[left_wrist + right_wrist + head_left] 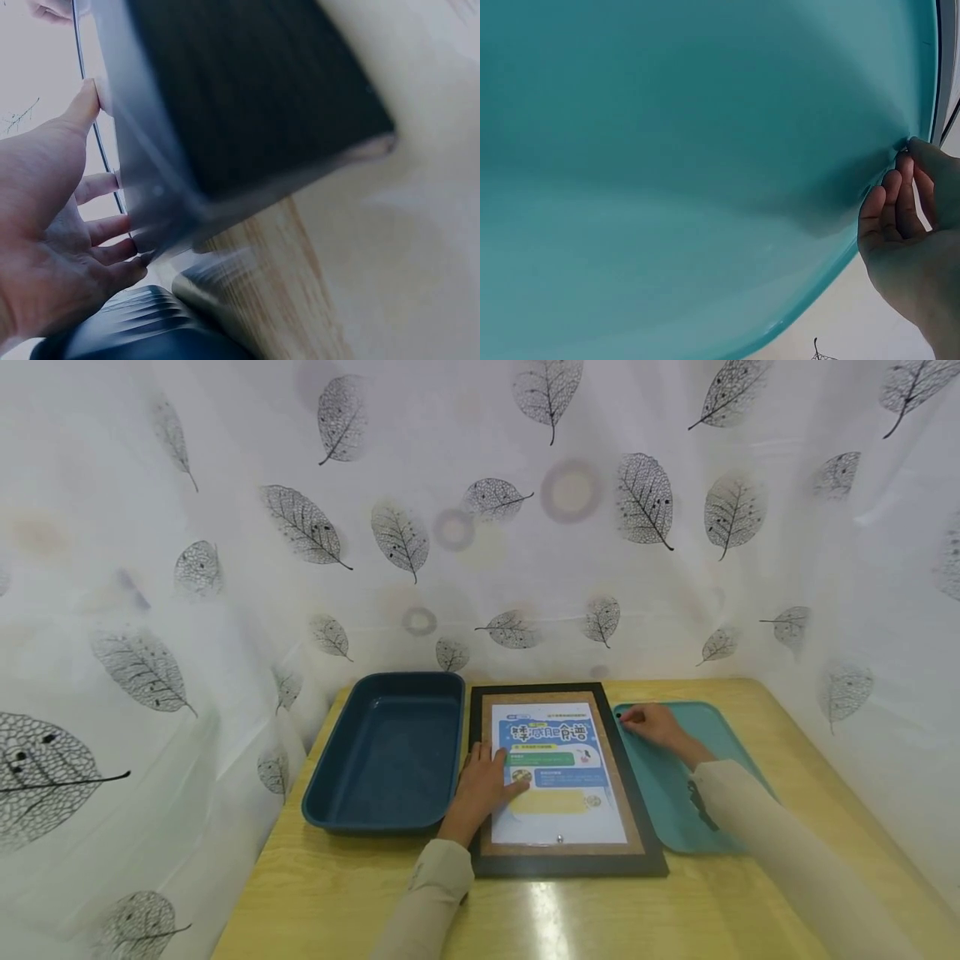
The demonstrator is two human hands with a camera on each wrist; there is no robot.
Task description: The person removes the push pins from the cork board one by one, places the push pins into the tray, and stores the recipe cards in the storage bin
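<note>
A cork board (486,852) with a black frame (570,866) lies on the table, bearing a printed poster (555,814). My left hand (477,783) rests spread over the board's left side, fingertips and thumb on the poster; in the left wrist view, this hand (60,217) has extended fingers beside the dark frame (262,97). At the upper left corner of the turquoise tray (675,810), my right hand (660,727) pinches a tiny object with thumb and forefinger. In the right wrist view, the fingertips of that hand (911,217) meet at the tray's rim (780,326), mostly hiding the object.
Left of the board stands a deep dark-blue tray (382,822). A small shiny pin (559,838) sits at the poster's bottom edge. The wooden table (300,902) is bordered at the back and sides by a white leaf-print curtain (480,577). A dark shape (701,806) shows beneath my right forearm.
</note>
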